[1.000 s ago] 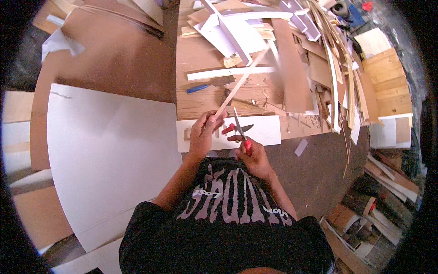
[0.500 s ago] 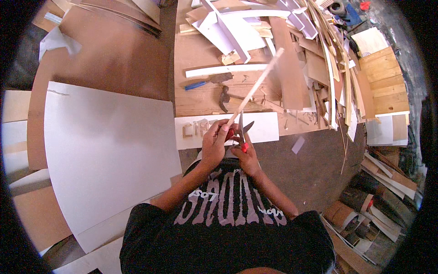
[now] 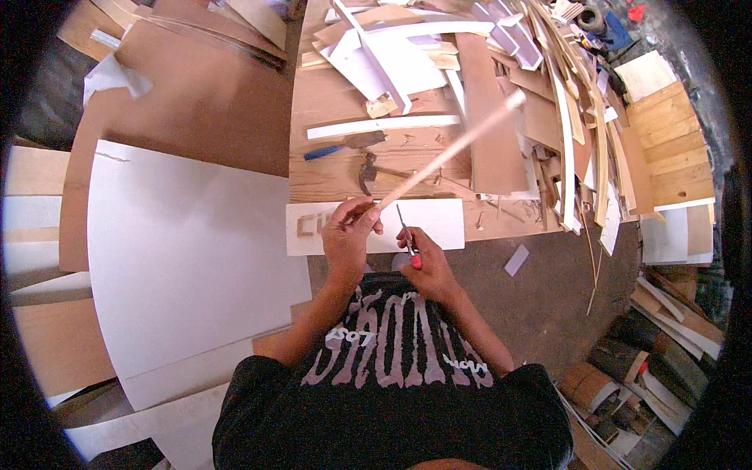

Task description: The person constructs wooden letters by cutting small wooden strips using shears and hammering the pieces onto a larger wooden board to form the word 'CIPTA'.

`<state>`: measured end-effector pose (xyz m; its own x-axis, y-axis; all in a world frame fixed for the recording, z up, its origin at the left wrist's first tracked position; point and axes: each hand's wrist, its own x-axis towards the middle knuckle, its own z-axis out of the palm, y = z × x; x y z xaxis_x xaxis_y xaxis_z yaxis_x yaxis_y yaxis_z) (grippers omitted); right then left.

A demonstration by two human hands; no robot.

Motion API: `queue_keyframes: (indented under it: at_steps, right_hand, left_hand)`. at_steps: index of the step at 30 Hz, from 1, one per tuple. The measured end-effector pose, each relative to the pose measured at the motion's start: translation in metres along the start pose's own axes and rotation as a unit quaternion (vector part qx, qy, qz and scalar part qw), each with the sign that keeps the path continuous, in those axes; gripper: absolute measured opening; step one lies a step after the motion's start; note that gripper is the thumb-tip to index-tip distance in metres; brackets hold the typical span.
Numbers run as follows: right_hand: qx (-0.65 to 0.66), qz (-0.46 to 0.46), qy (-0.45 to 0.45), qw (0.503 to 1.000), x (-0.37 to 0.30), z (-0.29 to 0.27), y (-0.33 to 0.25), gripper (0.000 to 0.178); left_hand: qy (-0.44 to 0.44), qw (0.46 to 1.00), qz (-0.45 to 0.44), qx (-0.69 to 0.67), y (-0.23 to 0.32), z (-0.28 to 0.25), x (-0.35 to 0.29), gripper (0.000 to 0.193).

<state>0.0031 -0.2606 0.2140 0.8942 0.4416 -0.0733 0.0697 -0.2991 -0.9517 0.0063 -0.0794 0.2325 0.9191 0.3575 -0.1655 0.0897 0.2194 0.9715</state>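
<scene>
My left hand (image 3: 348, 233) pinches the lower end of a thin pale wooden strip (image 3: 450, 153), which slants up to the right over the bench, its far end blurred. In my right hand (image 3: 429, 270) are red-handled scissors (image 3: 406, 227), blades pointing up and held close together, a short gap from the strip. Beneath both hands a narrow white board (image 3: 442, 219) lies along the bench's near edge. Small wooden pieces (image 3: 307, 226) form raised shapes at its left part, and my left hand hides some of them.
Beyond the board lie a hammer (image 3: 368, 174), a blue-handled scraper (image 3: 325, 152) and a white strip (image 3: 384, 126). Offcuts (image 3: 540, 110) heap over the bench's far right. A large white sheet (image 3: 196, 274) stands at left. A small pale piece (image 3: 517, 260) lies on the floor.
My hands have moved apart. The strip has swung further right and lower, away from the scissors. The scissors' blades, spread before, are now close together.
</scene>
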Motion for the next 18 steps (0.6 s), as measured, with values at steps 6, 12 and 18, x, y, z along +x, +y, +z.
queue_keyframes:
  at_steps: [6, 12, 18]
  right_hand:
    - [-0.040, -0.066, 0.026, 0.997, -0.005, -0.034, 0.011, 0.042]
    - [-0.080, -0.001, -0.020, 0.997, -0.015, -0.074, 0.015, 0.041]
    - [-0.079, 0.018, -0.039, 0.996, -0.018, -0.104, 0.031, 0.045]
  left_hand:
    - [0.022, 0.998, 0.008, -0.062, 0.001, 0.046, -0.016, 0.018]
    - [0.099, 0.992, -0.008, -0.084, 0.000, 0.084, -0.023, 0.016]
    - [0.136, 0.976, 0.026, -0.167, -0.013, 0.106, -0.030, 0.015]
